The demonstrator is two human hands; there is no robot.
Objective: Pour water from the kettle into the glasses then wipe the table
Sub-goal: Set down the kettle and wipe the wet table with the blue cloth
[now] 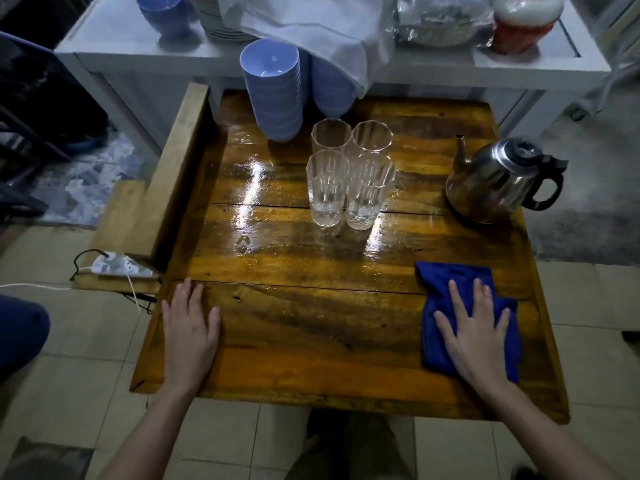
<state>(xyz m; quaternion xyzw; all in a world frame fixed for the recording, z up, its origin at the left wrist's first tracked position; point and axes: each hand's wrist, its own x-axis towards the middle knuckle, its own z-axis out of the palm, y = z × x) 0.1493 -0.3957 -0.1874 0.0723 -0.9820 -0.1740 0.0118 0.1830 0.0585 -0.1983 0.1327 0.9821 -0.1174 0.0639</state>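
Observation:
Several clear ribbed glasses (349, 171) stand bunched together in the middle of the glossy wooden table (311, 327). A steel kettle (498, 181) with a black handle sits at the table's right edge, spout pointing left. Near the front right corner a blue cloth (446, 282) lies flat, and my right hand (478, 327) presses on it, palm down, fingers spread. My left hand (190, 327) rests flat on the bare wood at the front left, holding nothing. The tabletop shines with wet-looking streaks around the glasses.
Stacks of blue bowls (273, 88) stand at the table's back edge under a white shelf unit (138, 53) draped with a white cloth (311, 32). A wooden bench (166, 174) with a power strip (117, 265) flanks the left side. The floor is tiled.

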